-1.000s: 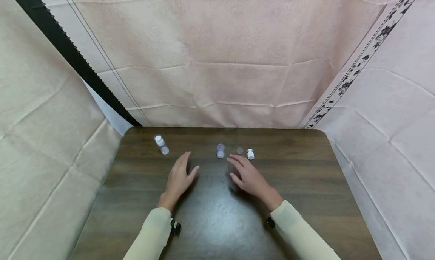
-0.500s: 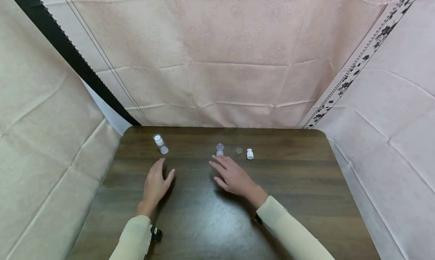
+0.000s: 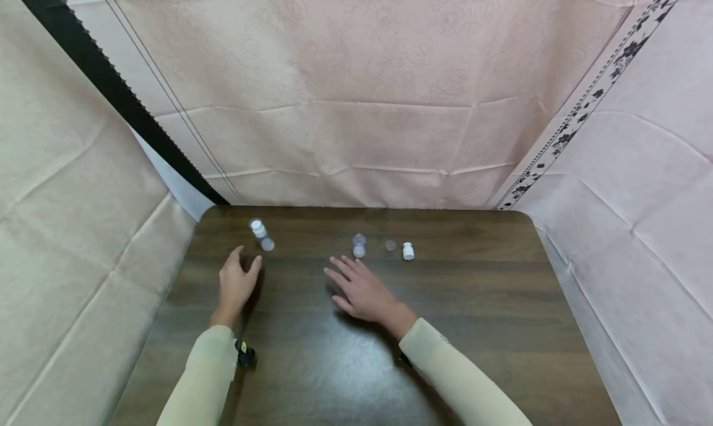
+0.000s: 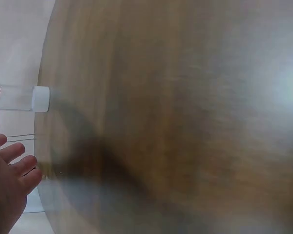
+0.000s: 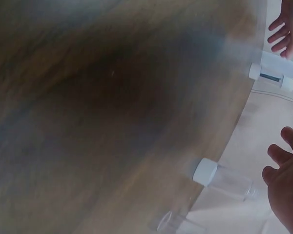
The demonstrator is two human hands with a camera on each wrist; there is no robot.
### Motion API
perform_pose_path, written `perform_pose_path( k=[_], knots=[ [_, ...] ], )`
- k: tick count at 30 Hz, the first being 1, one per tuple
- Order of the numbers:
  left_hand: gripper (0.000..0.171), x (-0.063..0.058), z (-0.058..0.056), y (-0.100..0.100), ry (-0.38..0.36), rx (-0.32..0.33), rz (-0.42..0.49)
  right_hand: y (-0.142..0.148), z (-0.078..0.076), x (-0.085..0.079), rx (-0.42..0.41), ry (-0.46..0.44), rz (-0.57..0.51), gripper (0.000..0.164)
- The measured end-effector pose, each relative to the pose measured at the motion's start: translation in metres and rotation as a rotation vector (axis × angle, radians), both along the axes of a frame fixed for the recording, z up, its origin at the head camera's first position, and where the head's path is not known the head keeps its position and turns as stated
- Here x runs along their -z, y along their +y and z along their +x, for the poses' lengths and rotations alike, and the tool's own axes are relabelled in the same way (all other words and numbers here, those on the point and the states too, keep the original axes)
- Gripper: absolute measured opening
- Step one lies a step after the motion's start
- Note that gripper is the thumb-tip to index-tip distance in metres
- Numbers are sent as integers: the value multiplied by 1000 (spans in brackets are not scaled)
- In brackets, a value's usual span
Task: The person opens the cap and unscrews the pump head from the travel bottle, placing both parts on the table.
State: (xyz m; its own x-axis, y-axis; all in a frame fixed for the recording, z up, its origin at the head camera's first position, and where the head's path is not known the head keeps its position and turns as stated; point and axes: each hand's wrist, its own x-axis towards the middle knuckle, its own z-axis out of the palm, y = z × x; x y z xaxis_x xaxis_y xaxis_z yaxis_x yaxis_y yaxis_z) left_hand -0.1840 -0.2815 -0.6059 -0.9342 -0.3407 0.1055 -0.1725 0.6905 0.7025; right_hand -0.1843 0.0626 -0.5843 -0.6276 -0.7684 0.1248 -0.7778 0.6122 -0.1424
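My left hand (image 3: pixel 235 285) hovers over the table's left side, fingers apart and holding nothing. Just beyond its fingertips stands a clear jar with a white lid at its base (image 3: pixel 267 244); a small white bottle (image 3: pixel 257 228) shows at its top. In the left wrist view the white lid (image 4: pixel 40 99) stands near the hand (image 4: pixel 12 187). My right hand (image 3: pixel 364 293) is spread, palm down, above the middle, holding nothing. Beyond its fingers stands another clear jar (image 3: pixel 359 243), whose white lid (image 5: pixel 205 172) is at the bottom in the right wrist view.
Right of the middle jar stands a clear, open-looking container (image 3: pixel 390 246), faint against the wood. Beside it is a small white bottle (image 3: pixel 408 251). The wooden table (image 3: pixel 473 290) ends at a hanging pale cloth (image 3: pixel 362 135), with more cloth at both sides.
Both hands have moved left, the left one coming up close to the left jar. The right hand has passed from near the white bottle to before the middle jar. The containers stay put.
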Motion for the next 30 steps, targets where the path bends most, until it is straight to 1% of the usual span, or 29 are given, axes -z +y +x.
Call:
perform_pose_path(
  k=[6, 11, 15, 20, 22, 25, 30],
  knots=[
    [73, -8, -23, -4, -81, 2, 62, -13, 5, 4, 27, -53, 15, 67],
    [78, -8, -36, -3, -98, 6, 114, -20, 11, 10, 32, -90, 11, 66],
    [78, -8, -44, 0, -91, -2, 154, -24, 16, 18, 47, -104, 10, 67],
    [74, -9, -53, 7, -75, -10, 216, -26, 21, 24, 58, -91, 14, 67],
    [71, -9, -56, 8, -74, -16, 223, -26, 23, 25, 56, -87, 10, 66],
    [62, -9, -60, 9, -72, -30, 215, -26, 25, 26, 57, -105, -6, 66],
    [45, -9, -64, 10, -61, -28, 175, -20, 25, 26, 62, -144, -54, 65]
  ],
)
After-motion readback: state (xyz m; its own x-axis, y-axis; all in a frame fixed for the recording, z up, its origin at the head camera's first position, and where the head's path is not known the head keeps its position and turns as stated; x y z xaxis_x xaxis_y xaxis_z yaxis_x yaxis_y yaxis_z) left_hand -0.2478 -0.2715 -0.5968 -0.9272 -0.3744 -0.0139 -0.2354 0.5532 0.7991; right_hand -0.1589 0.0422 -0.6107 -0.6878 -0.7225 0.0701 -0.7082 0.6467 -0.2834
